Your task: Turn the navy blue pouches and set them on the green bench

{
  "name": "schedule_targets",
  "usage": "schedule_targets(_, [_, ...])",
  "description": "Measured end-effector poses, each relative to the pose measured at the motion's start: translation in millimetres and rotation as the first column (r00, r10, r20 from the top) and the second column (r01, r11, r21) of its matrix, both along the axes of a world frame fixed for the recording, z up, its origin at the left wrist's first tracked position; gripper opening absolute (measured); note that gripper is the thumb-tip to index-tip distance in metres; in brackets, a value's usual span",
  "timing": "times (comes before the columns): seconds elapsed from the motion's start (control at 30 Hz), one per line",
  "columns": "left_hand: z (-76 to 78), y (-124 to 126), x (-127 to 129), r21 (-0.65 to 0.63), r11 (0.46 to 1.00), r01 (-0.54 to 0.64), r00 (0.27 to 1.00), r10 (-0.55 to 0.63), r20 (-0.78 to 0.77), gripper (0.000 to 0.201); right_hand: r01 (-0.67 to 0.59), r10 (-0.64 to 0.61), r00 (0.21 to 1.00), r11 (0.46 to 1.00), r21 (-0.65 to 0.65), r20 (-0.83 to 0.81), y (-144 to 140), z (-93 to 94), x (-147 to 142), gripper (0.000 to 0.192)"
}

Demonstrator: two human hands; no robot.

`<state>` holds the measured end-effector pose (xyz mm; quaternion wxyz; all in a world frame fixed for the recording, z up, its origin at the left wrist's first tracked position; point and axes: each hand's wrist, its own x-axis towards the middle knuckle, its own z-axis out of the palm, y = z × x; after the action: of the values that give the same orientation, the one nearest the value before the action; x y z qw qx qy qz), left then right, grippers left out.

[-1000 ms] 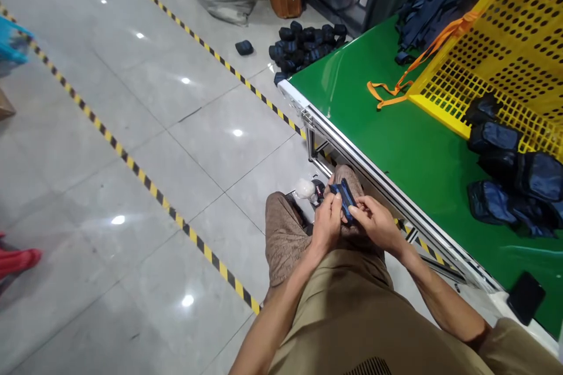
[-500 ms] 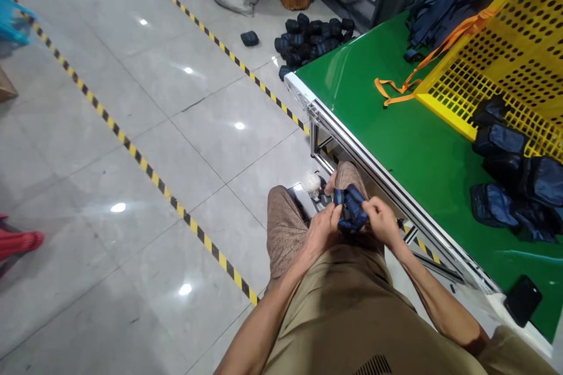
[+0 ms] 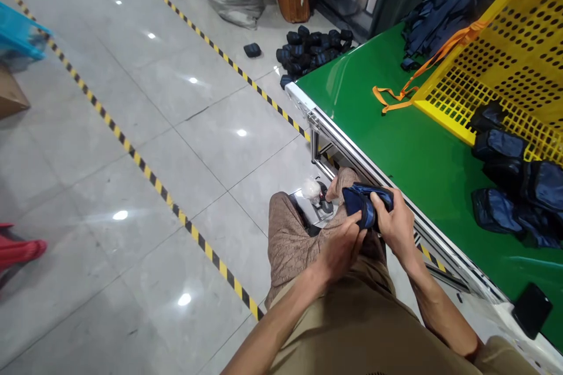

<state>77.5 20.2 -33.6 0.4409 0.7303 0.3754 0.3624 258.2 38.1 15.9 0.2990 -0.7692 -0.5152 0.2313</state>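
Both hands are on one small dark blue pouch (image 3: 364, 206), held over the seated person's lap just beside the metal edge of the green table (image 3: 396, 146). His right hand (image 3: 396, 225) wraps the pouch from its right end, fingers curled over the top — a closed, holding grip. His left hand (image 3: 343, 246) sits lower and to the left, its fingers pinching the pouch's near left edge from below. The pouch's long axis runs roughly left to right between the two hands, tilted a little, so it lies up and to the right of the left hand and directly inside the right one — the right hand has more of it. On the table, well apart to the right, more dark pouches (image 3: 510, 187) spill from a tipped yellow crate (image 3: 519, 64), and another heap of them (image 3: 312, 50) lies on the floor beyond the table's end.
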Motion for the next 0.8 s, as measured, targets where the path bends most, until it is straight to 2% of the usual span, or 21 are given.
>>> schedule_targets(0.07, [15.8,-3,-9,-0.135,0.972,-0.192,0.971,0.208,0.116,0.027,0.043,-0.042,0.999,0.997,0.061,-0.022,-1,19.3,-20,0.049])
schedule_targets(0.1, [24.8,-4,-15,-0.210,0.925,-0.317,0.924,0.351,0.150,0.027,0.012,-0.009,0.999,0.996,0.084,-0.038,-2,27.9,-30,0.048])
schedule_targets(0.17, [43.9,-5,-27,-0.342,0.769,-0.540,0.772,0.614,0.163,0.031,-0.140,0.148,0.988,0.980,0.138,-0.049,-4,43.2,-52,0.046])
schedule_targets(0.2, [53.3,-4,-33,-0.384,0.690,-0.614,0.691,0.704,0.161,0.036,-0.244,0.254,0.966,0.955,0.167,-0.043,-3,49.6,-64,0.044])
schedule_targets(0.27, [69.1,-2,-47,-0.425,0.588,-0.688,0.580,0.798,0.165,0.047,-0.436,0.451,0.892,0.877,0.202,-0.028,2,58.9,-88,0.040])
schedule_targets(0.33, [76.7,2,-59,-0.421,0.554,-0.718,0.530,0.828,0.185,0.055,-0.551,0.568,0.822,0.809,0.206,-0.031,14,62.5,-111,0.037])
schedule_targets(0.43, [66.5,13,-72,-0.370,0.492,-0.788,0.468,0.869,0.161,0.052,-0.602,0.618,0.781,0.783,0.159,-0.085,39,57.6,-139,0.035])
schedule_targets(0.5, [48.5,25,-78,-0.336,0.408,-0.849,0.394,0.912,0.113,0.047,-0.615,0.626,0.768,0.780,0.116,-0.135,53,51.5,-146,0.034])
schedule_targets(0.57, [28.3,37,-81,-0.331,0.344,-0.879,0.341,0.938,0.069,0.041,-0.656,0.669,0.731,0.744,0.130,-0.135,63,47.4,-139,0.029])
schedule_targets(0.6, [19.1,44,-82,-0.341,0.337,-0.878,0.341,0.939,0.051,0.039,-0.671,0.687,0.719,0.725,0.155,-0.105,67,46.5,-132,0.026])
schedule_targets(0.67, [5.3,55,-84,-0.366,0.366,-0.856,0.385,0.923,0.021,0.035,-0.655,0.674,0.738,0.725,0.211,-0.024,76,45.9,-113,0.022])
schedule_targets(0.73, [-2.2,65,-86,-0.395,0.434,-0.810,0.479,0.877,-0.019,0.033,-0.561,0.578,0.816,0.791,0.244,0.006,89,43.1,-96,0.022])
schedule_targets(0.8, [-5.4,76,-87,-0.443,0.513,-0.736,0.596,0.801,-0.063,0.032,-0.452,0.473,0.880,0.859,0.240,-0.034,106,34.0,-88,0.028])
